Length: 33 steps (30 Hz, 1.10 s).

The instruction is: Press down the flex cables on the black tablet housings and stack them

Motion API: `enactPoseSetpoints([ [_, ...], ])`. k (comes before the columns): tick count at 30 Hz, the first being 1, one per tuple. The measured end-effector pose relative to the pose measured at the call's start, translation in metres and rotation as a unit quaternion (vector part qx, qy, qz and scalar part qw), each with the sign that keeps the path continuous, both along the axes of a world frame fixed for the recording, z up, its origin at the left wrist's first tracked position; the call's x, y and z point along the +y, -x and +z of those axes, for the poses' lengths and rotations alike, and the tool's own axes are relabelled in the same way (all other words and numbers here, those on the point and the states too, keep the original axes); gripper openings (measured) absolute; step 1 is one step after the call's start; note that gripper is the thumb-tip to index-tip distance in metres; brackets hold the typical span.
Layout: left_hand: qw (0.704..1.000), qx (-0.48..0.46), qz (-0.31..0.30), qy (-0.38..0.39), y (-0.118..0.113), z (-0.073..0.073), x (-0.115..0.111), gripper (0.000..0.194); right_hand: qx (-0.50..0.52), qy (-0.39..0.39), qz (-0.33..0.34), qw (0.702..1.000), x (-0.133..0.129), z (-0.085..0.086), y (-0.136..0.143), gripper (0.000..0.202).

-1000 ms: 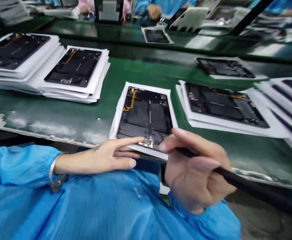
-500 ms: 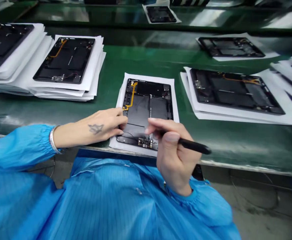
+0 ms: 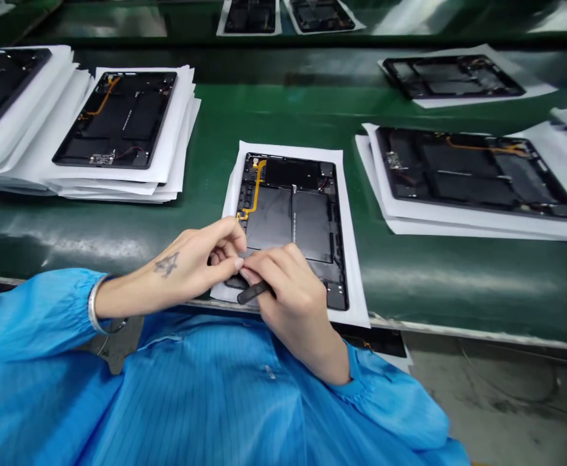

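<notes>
An opened black tablet (image 3: 312, 220) with an orange flex cable (image 3: 259, 188) along its left side lies on white paper (image 3: 356, 294) in front of me. Over its lower left corner, my left hand (image 3: 199, 259) has its fingers curled, thumb tip meeting my right fingertips. Whatever may be pinched there is too small to make out. My right hand (image 3: 298, 301) is closed around a black pen-like tool (image 3: 254, 292), whose blunt end points left toward me; its other end is hidden by the hand. The two hands cover the tablet's lower left part, including its small circuit board.
Another opened tablet (image 3: 116, 120) tops a paper stack on the left, beside a further stack (image 3: 9, 97). To the right lie a tablet on paper (image 3: 478, 171) and one behind it (image 3: 453, 76). Two more (image 3: 250, 16) sit at the back. The green bench's front edge (image 3: 458, 330) is close.
My right hand has moved left and turned, swinging the tool's blunt end from right to left. My left thumb now meets its fingertips. A second tablet shows at the back.
</notes>
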<state>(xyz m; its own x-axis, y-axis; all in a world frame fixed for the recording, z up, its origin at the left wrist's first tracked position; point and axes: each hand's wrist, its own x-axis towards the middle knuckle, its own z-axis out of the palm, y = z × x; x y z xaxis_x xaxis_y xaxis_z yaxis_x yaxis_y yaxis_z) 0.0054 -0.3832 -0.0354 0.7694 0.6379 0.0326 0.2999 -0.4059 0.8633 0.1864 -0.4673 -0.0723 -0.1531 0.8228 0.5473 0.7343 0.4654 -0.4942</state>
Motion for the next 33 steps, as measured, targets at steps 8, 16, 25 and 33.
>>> enactPoseSetpoints([
  [8, 0.986, -0.054, 0.127, -0.093, 0.007, -0.010, -0.021, 0.009, 0.027, 0.023, 0.028, 0.999, -0.001, -0.003, -0.003, 0.020],
  [16, 0.981, -0.034, 0.090, -0.171, 0.003, -0.009, -0.023, 0.010, 0.036, 0.007, 0.039, 0.999, 0.002, -0.003, -0.002, 0.021],
  [25, 0.948, 0.059, 0.048, -0.308, 0.009, -0.009, -0.021, 0.012, -0.045, -0.034, 0.042, 0.998, -0.006, -0.005, -0.007, 0.025],
  [33, 0.876, 0.142, -0.023, -0.460, 0.017, -0.015, -0.025, 0.016, -0.144, -0.037, 0.062, 0.987, -0.007, -0.003, -0.008, 0.023],
])
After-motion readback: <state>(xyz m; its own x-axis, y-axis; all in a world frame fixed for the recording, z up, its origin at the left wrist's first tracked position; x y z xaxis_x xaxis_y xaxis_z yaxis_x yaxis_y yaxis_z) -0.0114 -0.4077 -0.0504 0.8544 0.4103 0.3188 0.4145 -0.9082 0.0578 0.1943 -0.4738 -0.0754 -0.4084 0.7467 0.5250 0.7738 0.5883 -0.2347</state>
